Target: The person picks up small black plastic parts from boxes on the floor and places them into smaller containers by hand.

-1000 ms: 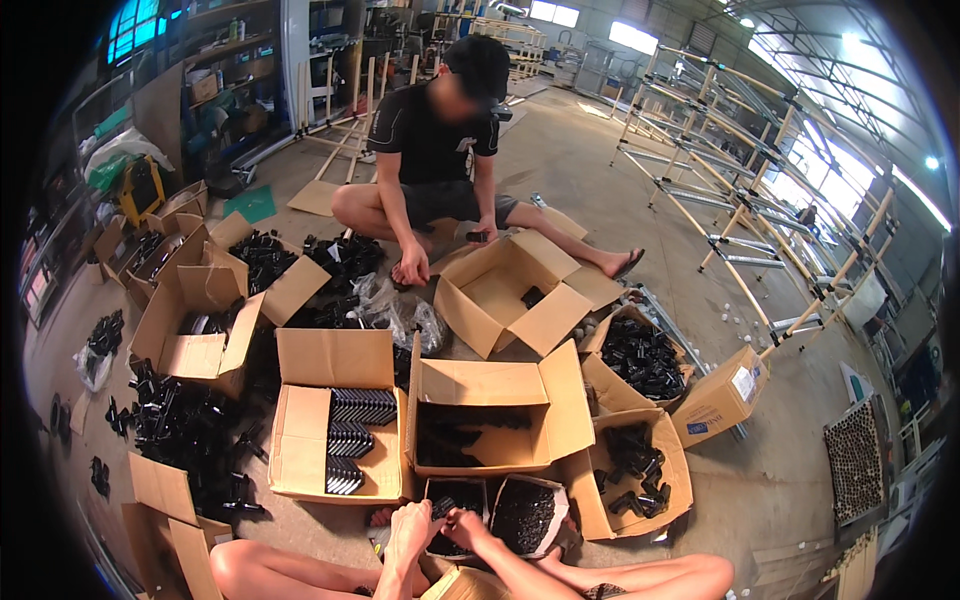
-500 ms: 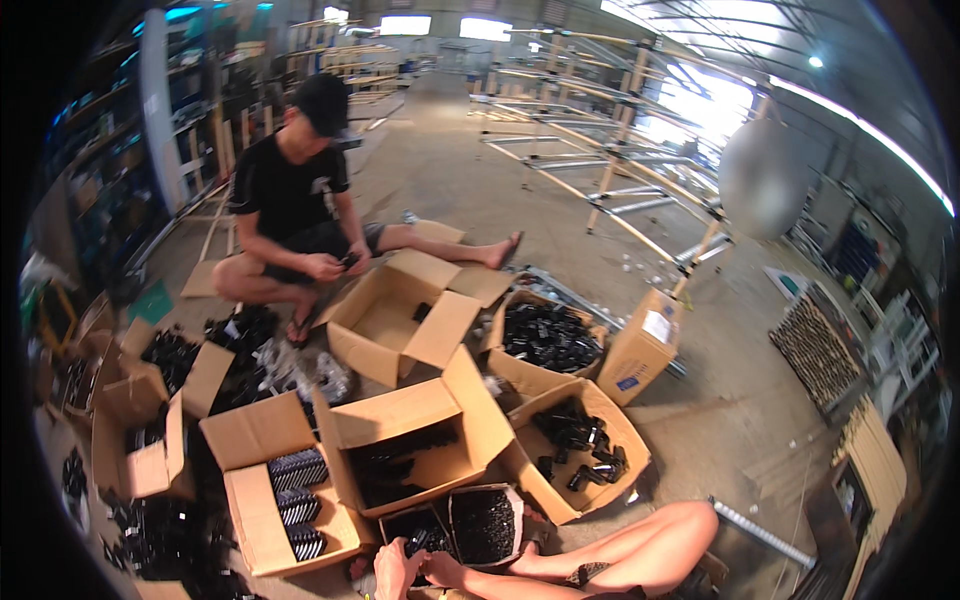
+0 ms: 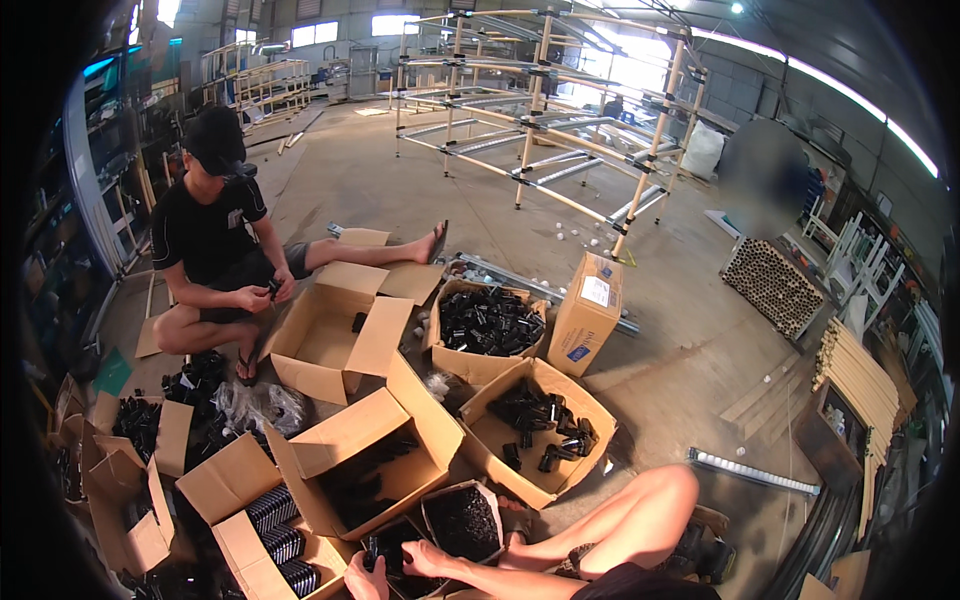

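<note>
At the lower edge, my left hand (image 3: 366, 579) is closed around a small black pipe fitting (image 3: 372, 552), held upright. Just to its right, my right hand (image 3: 428, 559) has its fingers drawn together over a small box of dark parts; whatever they grip is too small to make out. Against that box stands another small open box (image 3: 428, 510) full of tiny black pieces, likely screws or bolts. Left of my hands, a carton (image 3: 232, 545) holds neat rows of black fittings. Behind them, a larger open carton (image 3: 350, 432) has more black parts inside.
Two cartons, one full of black fittings (image 3: 490, 322) and one part-filled (image 3: 545, 470), stand beyond my bare legs (image 3: 620, 520). A co-worker (image 3: 215, 225) sits at the far left, handling a small black part. Pipe racks (image 3: 535, 120) rise behind; a metal roller strip (image 3: 755, 470) lies right.
The view has swung right, so the scene sits further left. My right hand has come apart from my left hand, which keeps hold of the black fitting.
</note>
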`<action>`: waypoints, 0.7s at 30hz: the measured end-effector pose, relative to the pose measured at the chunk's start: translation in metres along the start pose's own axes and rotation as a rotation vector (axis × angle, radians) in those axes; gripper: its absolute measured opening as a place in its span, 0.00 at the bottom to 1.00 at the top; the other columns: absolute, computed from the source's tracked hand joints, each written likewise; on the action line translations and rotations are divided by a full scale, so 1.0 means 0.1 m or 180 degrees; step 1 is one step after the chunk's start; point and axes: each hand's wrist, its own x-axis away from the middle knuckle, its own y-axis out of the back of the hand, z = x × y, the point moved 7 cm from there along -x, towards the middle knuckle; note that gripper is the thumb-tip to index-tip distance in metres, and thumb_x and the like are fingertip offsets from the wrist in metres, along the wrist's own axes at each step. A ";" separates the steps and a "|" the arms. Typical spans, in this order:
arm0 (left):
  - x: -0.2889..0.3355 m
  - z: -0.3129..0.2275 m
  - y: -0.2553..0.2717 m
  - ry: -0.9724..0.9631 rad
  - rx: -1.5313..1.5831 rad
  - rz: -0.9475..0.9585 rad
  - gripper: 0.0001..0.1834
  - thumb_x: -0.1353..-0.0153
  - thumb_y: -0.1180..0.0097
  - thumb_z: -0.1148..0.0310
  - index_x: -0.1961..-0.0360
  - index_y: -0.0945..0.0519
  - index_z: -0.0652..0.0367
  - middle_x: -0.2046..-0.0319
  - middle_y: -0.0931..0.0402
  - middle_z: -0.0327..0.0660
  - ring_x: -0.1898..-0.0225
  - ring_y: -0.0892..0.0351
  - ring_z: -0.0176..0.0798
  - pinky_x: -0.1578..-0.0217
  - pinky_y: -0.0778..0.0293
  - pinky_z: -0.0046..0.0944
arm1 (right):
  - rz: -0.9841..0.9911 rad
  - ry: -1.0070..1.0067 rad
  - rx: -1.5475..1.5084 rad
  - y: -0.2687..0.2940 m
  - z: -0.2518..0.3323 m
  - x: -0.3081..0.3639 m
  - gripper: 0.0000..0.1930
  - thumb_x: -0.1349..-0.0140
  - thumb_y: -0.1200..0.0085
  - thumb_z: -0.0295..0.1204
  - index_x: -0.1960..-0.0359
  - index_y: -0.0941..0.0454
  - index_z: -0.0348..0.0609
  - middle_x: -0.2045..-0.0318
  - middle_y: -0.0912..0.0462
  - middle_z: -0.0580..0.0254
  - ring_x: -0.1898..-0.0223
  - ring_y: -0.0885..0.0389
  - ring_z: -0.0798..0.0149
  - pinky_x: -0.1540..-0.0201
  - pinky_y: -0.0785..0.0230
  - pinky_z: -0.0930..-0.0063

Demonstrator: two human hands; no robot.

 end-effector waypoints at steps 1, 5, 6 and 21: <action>-0.05 0.09 0.00 -0.0113 -0.0007 -0.0181 0.22 0.43 0.35 0.61 0.51 0.18 0.63 0.58 0.18 0.58 0.55 0.18 0.56 0.51 0.25 0.48 | 0.0041 -0.0060 -0.0203 0.12 0.10 -0.06 0.12 0.50 0.39 0.32 0.77 0.26 0.36 0.79 0.20 0.49 0.73 0.18 0.56 0.71 0.28 0.62; -0.16 0.30 -0.25 0.0154 -0.0024 -0.0087 0.25 0.49 0.31 0.63 0.50 0.19 0.60 0.60 0.17 0.54 0.57 0.17 0.57 0.53 0.23 0.49 | 0.0370 -0.0476 -0.1787 0.53 0.11 -0.16 0.05 0.37 0.46 0.27 0.64 0.26 0.38 0.77 0.20 0.59 0.75 0.17 0.65 0.75 0.23 0.68; -0.15 0.33 -0.20 0.0233 -0.0006 -0.0130 0.24 0.49 0.31 0.64 0.50 0.19 0.60 0.59 0.17 0.53 0.56 0.17 0.56 0.53 0.23 0.48 | 0.0303 -0.0190 -0.1690 0.63 0.29 -0.19 0.05 0.34 0.48 0.26 0.61 0.24 0.37 0.75 0.19 0.58 0.75 0.17 0.65 0.75 0.22 0.68; -0.02 -0.03 -0.26 -0.0426 0.0083 -0.0362 0.24 0.49 0.32 0.69 0.50 0.23 0.59 0.59 0.17 0.50 0.58 0.16 0.53 0.59 0.21 0.44 | 0.0317 -0.0526 -0.1173 0.68 0.87 -0.17 0.13 0.35 0.39 0.36 0.68 0.20 0.36 0.81 0.20 0.66 0.83 0.24 0.76 0.81 0.32 0.80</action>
